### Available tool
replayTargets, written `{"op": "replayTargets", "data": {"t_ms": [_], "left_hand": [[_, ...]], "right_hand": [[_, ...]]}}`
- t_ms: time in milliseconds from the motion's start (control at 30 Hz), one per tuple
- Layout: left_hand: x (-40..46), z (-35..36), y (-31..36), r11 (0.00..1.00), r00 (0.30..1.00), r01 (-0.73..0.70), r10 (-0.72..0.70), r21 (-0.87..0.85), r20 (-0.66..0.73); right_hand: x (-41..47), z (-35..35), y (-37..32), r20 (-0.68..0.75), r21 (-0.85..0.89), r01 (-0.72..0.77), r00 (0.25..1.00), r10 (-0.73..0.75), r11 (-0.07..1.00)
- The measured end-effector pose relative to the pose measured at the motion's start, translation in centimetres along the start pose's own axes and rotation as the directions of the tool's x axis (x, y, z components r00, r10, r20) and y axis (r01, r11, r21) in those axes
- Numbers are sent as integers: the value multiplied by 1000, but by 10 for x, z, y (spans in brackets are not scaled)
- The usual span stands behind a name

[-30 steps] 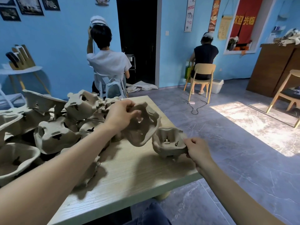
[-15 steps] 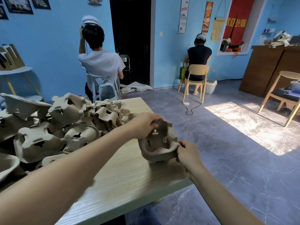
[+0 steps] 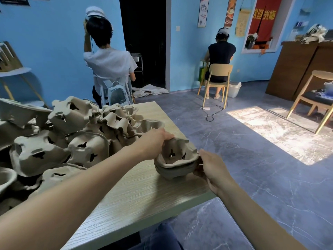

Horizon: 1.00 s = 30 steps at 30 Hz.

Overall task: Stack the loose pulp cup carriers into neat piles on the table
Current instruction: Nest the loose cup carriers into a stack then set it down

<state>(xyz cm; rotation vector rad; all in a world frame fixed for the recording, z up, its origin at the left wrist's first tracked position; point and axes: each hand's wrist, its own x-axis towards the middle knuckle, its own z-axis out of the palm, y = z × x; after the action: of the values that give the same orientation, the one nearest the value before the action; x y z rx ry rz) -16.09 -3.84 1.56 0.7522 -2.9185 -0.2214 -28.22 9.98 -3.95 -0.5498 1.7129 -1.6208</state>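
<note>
A small stack of brown pulp cup carriers (image 3: 175, 164) sits open side up near the right edge of the wooden table (image 3: 144, 199). My left hand (image 3: 155, 141) grips the stack's far left rim with curled fingers. My right hand (image 3: 211, 168) holds its right side, thumb on the rim. A big jumbled heap of loose carriers (image 3: 68, 141) covers the table's left half, most of them upside down.
The table's right edge lies just beyond the stack, with grey floor below. Two people sit with their backs to me, one on a chair (image 3: 115, 92) right behind the table, one further off (image 3: 219, 76). Another wooden chair (image 3: 317, 100) stands at the far right.
My left hand carried a carrier from the heap over to the one by my right hand and set it down into it. The carriers now sit nested, with both hands on the stack.
</note>
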Motion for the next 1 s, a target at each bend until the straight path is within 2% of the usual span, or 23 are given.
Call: {"op": "replayTargets", "data": {"t_ms": [100,267,400,500,700,767,833,900,1000], "left_hand": [[0,0,1,1000,1000,-22,22,-1,-3],[-2,-4,0,990,999,-28,23,-140,-31],[5,-1,-17,959,978,50,-103,-279,-180],[17,5,-42,965,952,130,-185,-229,-242],[37,23,-58,973,966,232,-232,-16,-116],[39,26,-55,977,969,213,-211,0,-127],[39,27,-54,983,975,173,-180,-63,-129],[36,26,-54,986,985,117,-131,-122,-111],[24,22,-53,994,996,25,-35,-111,-86]], "right_hand": [[-4,-1,-8,48,33,-42,998,40,999],[2,3,-9,49,-96,2,999,3,995],[9,5,-6,58,-177,76,996,-66,981],[16,1,-5,15,-198,97,995,-96,975],[26,-7,-6,-66,-178,92,992,-105,980],[26,-8,-6,-77,-171,96,991,-110,981],[26,-9,-5,-91,-162,96,990,-112,982],[26,-10,-4,-112,-151,96,987,-114,984],[25,-11,-2,-143,-148,94,983,-116,984]]}}
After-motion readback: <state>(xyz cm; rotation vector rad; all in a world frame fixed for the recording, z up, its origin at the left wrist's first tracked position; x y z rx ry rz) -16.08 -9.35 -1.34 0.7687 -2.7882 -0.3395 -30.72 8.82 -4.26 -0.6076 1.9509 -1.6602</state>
